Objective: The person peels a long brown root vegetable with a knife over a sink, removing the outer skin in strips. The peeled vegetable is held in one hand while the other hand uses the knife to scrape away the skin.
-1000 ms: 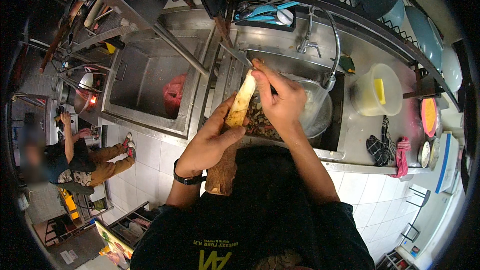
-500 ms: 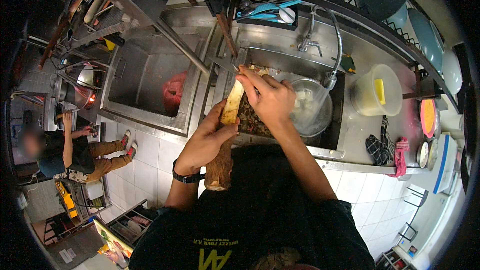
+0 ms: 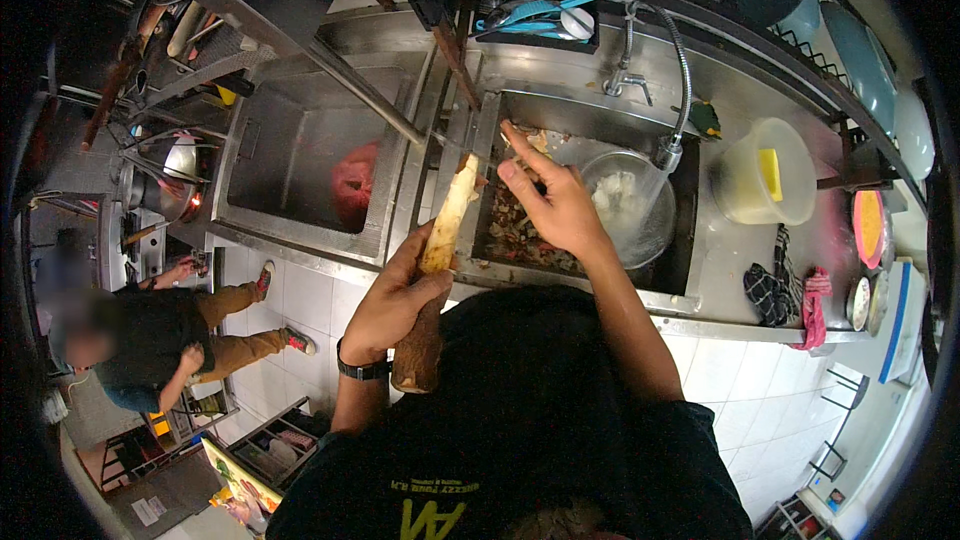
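A long root that looks like cassava (image 3: 455, 215) has brown bark on its near end and pale, peeled flesh toward its far end. My left hand (image 3: 395, 295) wraps round its middle and holds it tilted up above the sink's left edge. A thin knife blade (image 3: 462, 148) shows at the root's pale tip. My right hand (image 3: 560, 205) is closed on this knife, with the index finger stretched along it; its handle is hidden by the hand. Below, a metal bowl (image 3: 668, 230) in the sink (image 3: 590, 112) contains white peeled pieces and water.
Brown peelings (image 3: 500, 230) litter the sink's left side. A faucet (image 3: 625, 80) and hose stand behind. Right are a clear tub (image 3: 740, 185) and cloths (image 3: 772, 290). Left is another basin (image 3: 285, 160) with a red bag (image 3: 355, 185). A person (image 3: 150, 340) stands far left.
My right hand has shifted right, off the root's tip, its index finger straighter. The root stands a little more upright. The person at the left has turned and lowered one arm.
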{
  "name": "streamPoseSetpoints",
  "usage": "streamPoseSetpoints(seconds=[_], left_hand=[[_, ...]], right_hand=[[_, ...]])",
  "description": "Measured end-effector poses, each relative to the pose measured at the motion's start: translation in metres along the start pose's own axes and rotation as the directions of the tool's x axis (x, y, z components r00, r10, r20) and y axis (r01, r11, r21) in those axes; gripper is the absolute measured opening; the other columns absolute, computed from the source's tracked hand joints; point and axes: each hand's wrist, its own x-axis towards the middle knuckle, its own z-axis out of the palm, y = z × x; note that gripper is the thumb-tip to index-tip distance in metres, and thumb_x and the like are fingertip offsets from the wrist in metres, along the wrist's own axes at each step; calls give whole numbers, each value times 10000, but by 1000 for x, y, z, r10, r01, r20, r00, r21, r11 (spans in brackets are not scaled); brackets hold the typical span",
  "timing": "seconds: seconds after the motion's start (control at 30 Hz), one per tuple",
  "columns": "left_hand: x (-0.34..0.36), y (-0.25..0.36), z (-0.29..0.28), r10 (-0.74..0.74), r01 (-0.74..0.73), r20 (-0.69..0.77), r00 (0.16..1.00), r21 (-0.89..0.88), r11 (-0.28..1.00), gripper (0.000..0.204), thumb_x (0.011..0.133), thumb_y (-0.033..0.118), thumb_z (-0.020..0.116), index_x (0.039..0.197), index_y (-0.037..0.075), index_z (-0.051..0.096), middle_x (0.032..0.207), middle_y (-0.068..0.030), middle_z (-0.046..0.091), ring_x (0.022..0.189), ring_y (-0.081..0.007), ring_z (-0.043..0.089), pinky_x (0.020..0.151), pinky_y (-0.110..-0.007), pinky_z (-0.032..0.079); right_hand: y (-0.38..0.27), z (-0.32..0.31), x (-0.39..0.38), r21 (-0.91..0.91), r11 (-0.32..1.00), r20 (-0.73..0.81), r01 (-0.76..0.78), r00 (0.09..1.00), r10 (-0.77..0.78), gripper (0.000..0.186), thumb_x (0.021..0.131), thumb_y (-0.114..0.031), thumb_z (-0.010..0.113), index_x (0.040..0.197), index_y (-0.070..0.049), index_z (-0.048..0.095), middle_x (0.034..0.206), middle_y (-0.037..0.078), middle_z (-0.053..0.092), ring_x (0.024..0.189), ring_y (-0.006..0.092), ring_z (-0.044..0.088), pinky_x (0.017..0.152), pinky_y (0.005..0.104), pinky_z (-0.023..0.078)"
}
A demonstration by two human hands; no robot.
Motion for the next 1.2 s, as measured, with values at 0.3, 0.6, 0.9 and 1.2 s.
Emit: streamPoseSetpoints(seconds=[0.3, 0.6, 0.9, 1.2], left_hand=[[-4, 20, 4, 22, -10, 111, 994, -110, 994, 709, 941, -4, 657, 1579, 9, 349, 1303, -93, 594, 1140, -156, 574, 969, -295, 477], [-4, 21, -7, 180, -219, 198, 964, 201, 955, 753, 920, 53, 762, 1558, -25, 368, 1365, -112, 580, 1231, -182, 543, 1048, -325, 450], [3, 42, -4, 101, -196, 347, 932, 250, 948, 727, 912, 111, 798, 1508, -56, 415, 1400, -136, 569, 1292, -189, 525, 1111, -324, 412], [5, 43, 5, 115, -180, 363, 925, 150, 972, 748, 908, 46, 773, 1543, -43, 387, 1416, -122, 559, 1319, -177, 503, 1133, -316, 385]], right_hand=[[-36, -27, -16, -245, 945, 66, 217, 976, -207, 751, 929, -542, 708, 1569, -245, 451, 1047, 229, 746, 907, 421, 736, 822, 496, 579], [-72, -70, -23, -528, 789, 249, 315, 945, -210, 508, 913, -631, 656, 1362, -394, 670, 732, 128, 714, 633, 344, 687, 628, 428, 541], [-67, -92, -33, -683, 592, 308, 429, 903, -299, 455, 928, -659, 590, 1298, -419, 701, 747, 64, 738, 599, 301, 699, 573, 422, 541], [-68, -97, -46, -592, 678, 253, 436, 899, -357, 586, 907, -619, 644, 1435, -366, 610, 745, 72, 738, 574, 287, 676, 563, 381, 530]])
